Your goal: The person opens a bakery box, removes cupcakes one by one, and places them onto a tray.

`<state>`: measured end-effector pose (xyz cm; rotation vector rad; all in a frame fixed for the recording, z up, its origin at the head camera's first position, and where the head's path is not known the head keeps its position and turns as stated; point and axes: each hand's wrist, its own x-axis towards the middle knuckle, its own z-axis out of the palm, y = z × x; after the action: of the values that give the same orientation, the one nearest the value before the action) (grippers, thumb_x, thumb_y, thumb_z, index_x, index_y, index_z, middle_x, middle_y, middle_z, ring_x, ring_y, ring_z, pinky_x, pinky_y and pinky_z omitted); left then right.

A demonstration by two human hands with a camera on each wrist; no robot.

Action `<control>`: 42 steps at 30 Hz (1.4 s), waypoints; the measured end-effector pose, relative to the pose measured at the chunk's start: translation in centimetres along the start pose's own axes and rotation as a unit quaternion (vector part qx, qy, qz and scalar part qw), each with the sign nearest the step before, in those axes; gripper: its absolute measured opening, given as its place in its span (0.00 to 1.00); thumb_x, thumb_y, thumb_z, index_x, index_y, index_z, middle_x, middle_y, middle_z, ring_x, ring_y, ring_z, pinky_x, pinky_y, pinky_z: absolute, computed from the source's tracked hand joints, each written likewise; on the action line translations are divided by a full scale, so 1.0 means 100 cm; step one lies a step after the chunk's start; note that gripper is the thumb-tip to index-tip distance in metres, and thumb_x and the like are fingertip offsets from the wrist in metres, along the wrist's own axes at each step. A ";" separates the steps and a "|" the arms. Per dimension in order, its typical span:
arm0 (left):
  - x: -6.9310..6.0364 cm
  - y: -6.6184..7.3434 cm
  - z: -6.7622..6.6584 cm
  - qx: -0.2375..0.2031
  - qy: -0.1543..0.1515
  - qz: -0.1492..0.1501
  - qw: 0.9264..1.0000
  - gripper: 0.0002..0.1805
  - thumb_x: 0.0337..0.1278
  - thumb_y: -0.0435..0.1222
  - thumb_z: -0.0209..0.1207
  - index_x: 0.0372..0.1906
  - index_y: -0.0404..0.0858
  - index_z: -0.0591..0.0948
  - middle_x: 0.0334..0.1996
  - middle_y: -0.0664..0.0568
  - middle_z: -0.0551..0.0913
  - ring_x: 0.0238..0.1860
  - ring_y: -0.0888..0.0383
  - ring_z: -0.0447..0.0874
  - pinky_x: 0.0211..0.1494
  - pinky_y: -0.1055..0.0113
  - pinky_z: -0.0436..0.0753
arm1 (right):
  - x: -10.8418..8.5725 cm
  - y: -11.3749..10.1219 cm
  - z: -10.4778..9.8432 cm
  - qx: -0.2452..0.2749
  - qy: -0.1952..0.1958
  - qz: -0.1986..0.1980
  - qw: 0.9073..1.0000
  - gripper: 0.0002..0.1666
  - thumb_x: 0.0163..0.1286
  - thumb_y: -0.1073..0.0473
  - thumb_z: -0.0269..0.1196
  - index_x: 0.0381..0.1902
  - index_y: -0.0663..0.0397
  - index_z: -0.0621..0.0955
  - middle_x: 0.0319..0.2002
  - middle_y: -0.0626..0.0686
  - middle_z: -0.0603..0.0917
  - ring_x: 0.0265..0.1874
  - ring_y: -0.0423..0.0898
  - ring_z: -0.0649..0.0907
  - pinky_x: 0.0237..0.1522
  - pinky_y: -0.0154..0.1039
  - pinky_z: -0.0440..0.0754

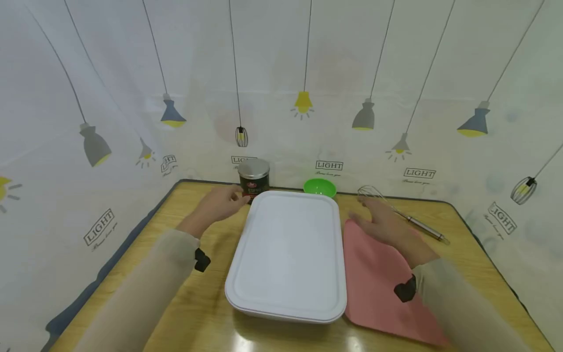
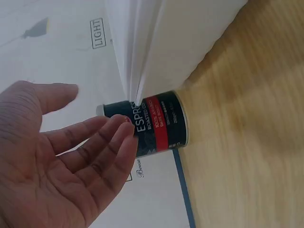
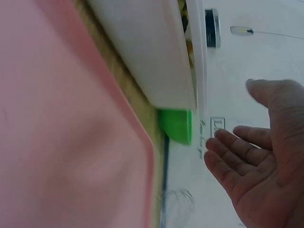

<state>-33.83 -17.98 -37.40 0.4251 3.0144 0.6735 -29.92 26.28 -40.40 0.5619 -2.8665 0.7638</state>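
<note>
A white rectangular box with a flat white lid (image 1: 286, 254) lies at the middle of the table. Left of its far corner, my left hand (image 1: 220, 203) hovers with fingers relaxed and nothing held, close to a dark espresso can (image 1: 254, 183). In the left wrist view the fingertips overlap the can (image 2: 164, 123); contact cannot be told. My right hand (image 1: 380, 222) hangs loosely over a pink board (image 1: 378, 283), apart from the box and holding nothing. The right wrist view shows a gap between the lid (image 3: 199, 57) and the box wall (image 3: 147, 52), with dark and yellowish contents behind.
Behind the box stands a green bowl (image 1: 319, 187), partly hidden by it. A wire whisk (image 1: 424, 226) lies at the back right, its wire end partly behind my right hand. Printed cloth (image 1: 272, 58) hangs around the table's back and sides.
</note>
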 end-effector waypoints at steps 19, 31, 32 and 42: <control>-0.023 0.005 0.033 -0.177 -0.075 -0.091 0.977 0.14 0.61 0.42 0.67 0.36 0.32 0.89 0.28 0.46 0.86 0.29 0.54 0.87 0.37 0.57 0.87 | -0.018 -0.040 0.028 0.294 -0.095 0.190 0.932 0.22 0.66 0.47 0.70 0.40 0.62 0.80 0.38 0.56 0.85 0.37 0.51 0.87 0.46 0.52 0.85; -0.035 0.011 0.015 -0.158 -0.036 -0.108 0.981 0.13 0.63 0.39 0.64 0.36 0.31 0.87 0.29 0.46 0.86 0.26 0.54 0.87 0.35 0.58 0.87 | -0.003 -0.059 0.018 0.322 -0.111 0.191 0.921 0.31 0.68 0.49 0.69 0.57 0.70 0.77 0.41 0.60 0.87 0.38 0.50 0.88 0.48 0.52 0.84; -0.037 0.010 0.012 -0.167 -0.031 -0.110 0.979 0.13 0.63 0.39 0.64 0.37 0.31 0.87 0.30 0.45 0.86 0.27 0.54 0.87 0.35 0.59 0.87 | -0.002 -0.061 0.019 0.323 -0.109 0.189 0.921 0.32 0.68 0.49 0.69 0.57 0.71 0.77 0.42 0.60 0.87 0.38 0.50 0.88 0.48 0.52 0.84; -0.048 -0.018 -0.011 -0.163 -0.022 -0.121 0.979 0.14 0.65 0.40 0.63 0.40 0.30 0.86 0.35 0.43 0.85 0.31 0.53 0.87 0.37 0.58 0.87 | 0.014 -0.084 0.040 0.341 -0.098 0.173 0.919 0.27 0.66 0.52 0.71 0.53 0.68 0.81 0.39 0.59 0.87 0.36 0.49 0.88 0.47 0.51 0.85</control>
<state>-29.71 -21.28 -37.29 0.0577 2.7708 1.0898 -28.06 17.08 -39.73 0.1823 -2.8526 1.8966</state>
